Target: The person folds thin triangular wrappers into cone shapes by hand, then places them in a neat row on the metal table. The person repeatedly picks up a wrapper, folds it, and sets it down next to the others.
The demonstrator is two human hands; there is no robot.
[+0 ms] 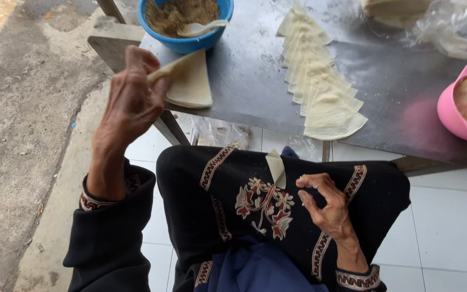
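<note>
Nearest the camera lies the lap, covered by a black garment (277, 216) with red and cream embroidery, and a blue cloth (255, 267) shows below it. Going from the left: bare concrete ground (22, 108) runs down that side. Next comes the left hand (132, 103), raised on a bent forearm that rises from a black sleeve (109, 232) with a patterned cuff. Its back faces the camera, its fingers are curled, and they pinch the narrow tip of a folded dough wrapper (189, 80). That wrapper is a pale wedge; its long axis runs from the pinched tip at upper left down to its wide curved edge at lower right, and it hangs over the near left corner of the grey metal table (244, 81). Behind it on the table stands a blue bowl (186, 24) of brown crumbly filling with a pale spoon (201, 28) resting in it.

Further right, a small folded scrap of dough (277, 168) lies on the lap, tip upward. Just beside it the right hand (325, 204) rests on the thigh, palm turned inward, thumb and forefinger nearly meeting but holding nothing. The two hands are well apart. On the table above, a row of overlapping dough wedges (320, 86) runs from the far side to the near edge. At the far right sit a pink bowl (452, 108) and crumpled clear plastic (455, 24). White floor tiles (444, 227) show beneath.
</note>
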